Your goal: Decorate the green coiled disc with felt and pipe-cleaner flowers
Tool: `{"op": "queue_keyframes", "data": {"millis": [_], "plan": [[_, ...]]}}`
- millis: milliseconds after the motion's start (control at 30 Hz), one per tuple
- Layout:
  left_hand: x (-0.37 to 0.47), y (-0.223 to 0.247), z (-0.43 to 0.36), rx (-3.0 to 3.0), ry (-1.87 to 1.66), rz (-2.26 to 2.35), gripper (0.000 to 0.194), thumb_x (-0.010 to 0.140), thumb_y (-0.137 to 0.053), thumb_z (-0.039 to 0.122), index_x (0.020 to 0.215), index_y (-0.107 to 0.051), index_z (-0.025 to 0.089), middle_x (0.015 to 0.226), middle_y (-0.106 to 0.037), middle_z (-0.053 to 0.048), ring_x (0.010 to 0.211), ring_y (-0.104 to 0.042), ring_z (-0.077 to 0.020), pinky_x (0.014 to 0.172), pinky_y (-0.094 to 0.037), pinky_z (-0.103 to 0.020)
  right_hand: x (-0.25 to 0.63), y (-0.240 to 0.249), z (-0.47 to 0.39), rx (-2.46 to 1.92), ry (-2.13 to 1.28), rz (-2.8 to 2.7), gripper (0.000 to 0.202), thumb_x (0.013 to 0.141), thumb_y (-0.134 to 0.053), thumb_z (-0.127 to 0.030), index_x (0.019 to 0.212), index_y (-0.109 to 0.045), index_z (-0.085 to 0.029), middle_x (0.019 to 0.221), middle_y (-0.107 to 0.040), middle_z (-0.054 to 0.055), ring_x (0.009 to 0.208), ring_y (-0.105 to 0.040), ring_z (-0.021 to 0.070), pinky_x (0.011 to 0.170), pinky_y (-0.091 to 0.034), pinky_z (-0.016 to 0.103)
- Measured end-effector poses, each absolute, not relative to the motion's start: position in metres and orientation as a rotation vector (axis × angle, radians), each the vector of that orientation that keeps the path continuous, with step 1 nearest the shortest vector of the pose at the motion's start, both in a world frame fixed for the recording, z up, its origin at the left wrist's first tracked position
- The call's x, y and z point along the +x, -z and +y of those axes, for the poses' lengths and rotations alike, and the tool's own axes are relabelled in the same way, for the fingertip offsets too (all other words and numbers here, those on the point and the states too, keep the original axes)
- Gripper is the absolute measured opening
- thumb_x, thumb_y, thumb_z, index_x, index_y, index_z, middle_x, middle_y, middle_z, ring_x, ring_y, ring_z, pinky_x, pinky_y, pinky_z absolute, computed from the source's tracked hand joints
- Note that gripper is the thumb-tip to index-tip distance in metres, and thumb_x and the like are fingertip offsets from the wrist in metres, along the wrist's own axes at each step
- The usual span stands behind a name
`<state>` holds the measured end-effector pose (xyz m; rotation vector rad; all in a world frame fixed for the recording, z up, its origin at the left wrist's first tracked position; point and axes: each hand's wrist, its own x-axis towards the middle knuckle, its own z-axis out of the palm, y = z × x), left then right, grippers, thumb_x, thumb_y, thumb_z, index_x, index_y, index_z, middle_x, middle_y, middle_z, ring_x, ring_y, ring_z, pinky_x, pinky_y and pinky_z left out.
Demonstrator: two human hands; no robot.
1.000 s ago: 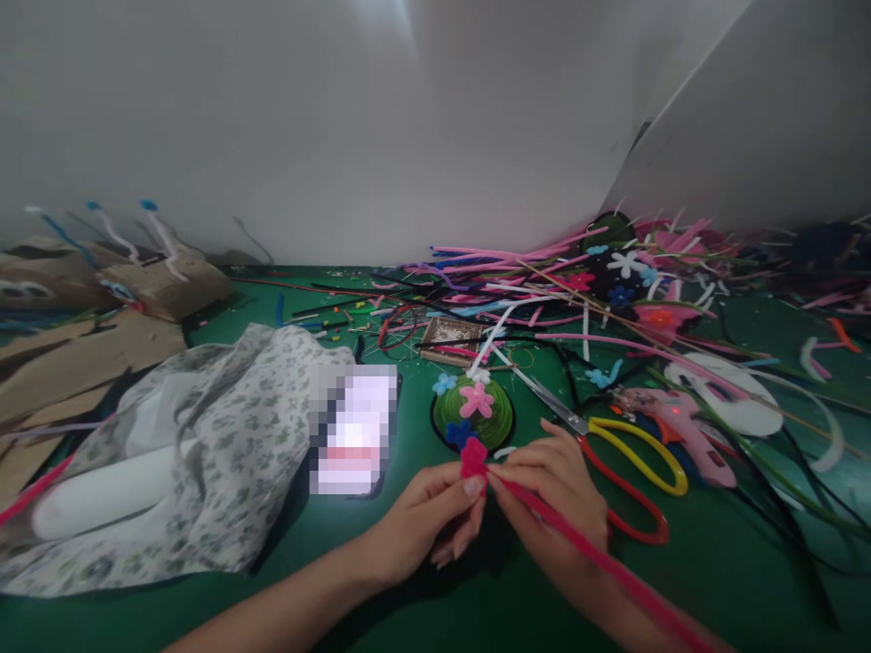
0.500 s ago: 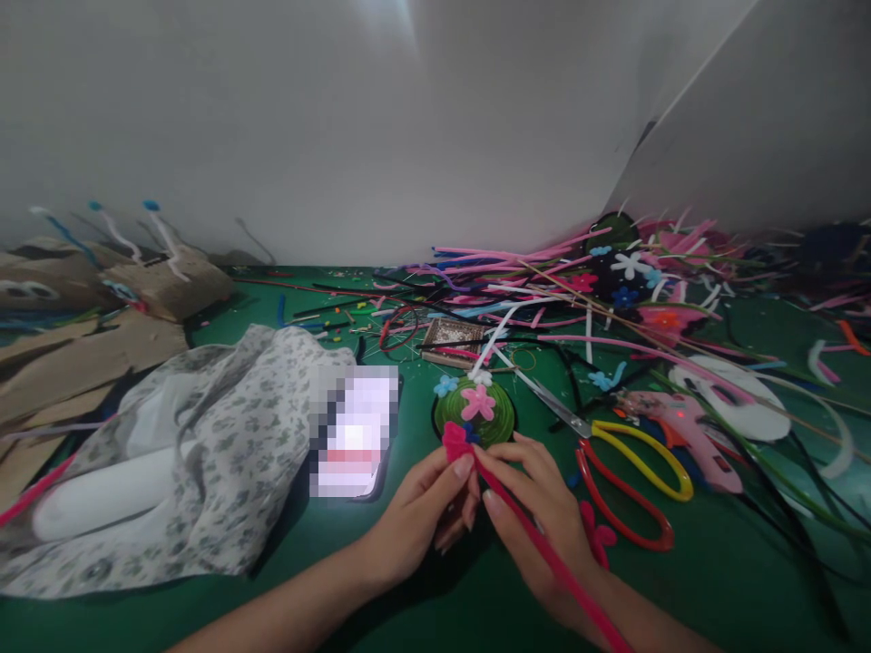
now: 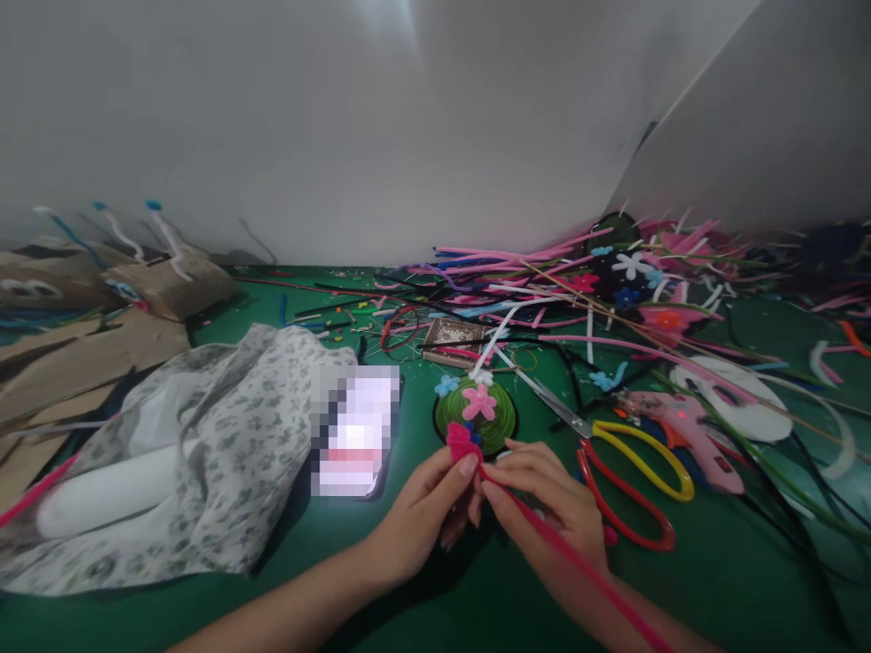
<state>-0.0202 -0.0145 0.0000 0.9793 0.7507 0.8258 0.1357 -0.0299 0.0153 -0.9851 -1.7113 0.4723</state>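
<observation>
Between thumb and fingers, my left hand (image 3: 435, 508) pinches the looped end of a hot-pink fuzzy stem (image 3: 464, 443). My right hand (image 3: 548, 508) is closed on the same stem just to the right, and the long tail runs down over that hand and wrist. Behind the fingertips lies a round green coiled disc (image 3: 504, 422) with a black edge, bearing a light-pink flower (image 3: 479, 403). Light-blue and white flowers sit at its upper rim. A dark-blue flower is partly hidden by the pink loops.
Scissors (image 3: 622, 453) with yellow and red handles and a pink glue gun (image 3: 700, 444) lie at the right. A lit phone (image 3: 357, 435) and patterned cloth (image 3: 265, 435) are at the left. Behind are loose stems (image 3: 504, 263) and a small box (image 3: 453, 340).
My right hand has shifted slightly right and down, now largely covering the pink piece beside the scissors. The pink loops have turned and look more bunched.
</observation>
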Motion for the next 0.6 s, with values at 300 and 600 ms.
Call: {"op": "queue_keyframes", "data": {"millis": [300, 600], "plan": [[-0.0197, 0.0003, -0.0151, 0.924, -0.781, 0.841, 0.041, 0.085, -0.055, 0.059, 0.081, -0.051, 0.018, 0.054, -0.045, 0.008, 0.042, -0.036, -0.0055, 0.038, -0.028, -0.016, 0.1348, -0.0147, -0.0318, -0.889, -0.507, -1.787, 0.022, 0.080, -0.067, -0.006, 0.094, -0.073, -0.023, 0.080, -0.070, 0.001, 0.080, -0.063, 0.0138, 0.087, -0.052, 0.033], [-0.0222, 0.0015, -0.0123, 1.022, -0.810, 0.859, 0.041, 0.084, -0.058, 0.057, 0.078, -0.052, 0.017, 0.054, -0.040, 0.009, 0.044, -0.034, -0.0053, 0.040, -0.026, -0.017, 0.1363, -0.0096, -0.0312, -0.960, -0.595, -1.731, 0.016, 0.080, -0.069, -0.010, 0.087, -0.066, -0.024, 0.079, -0.070, -0.003, 0.077, -0.064, 0.0117, 0.092, -0.047, 0.033]]}}
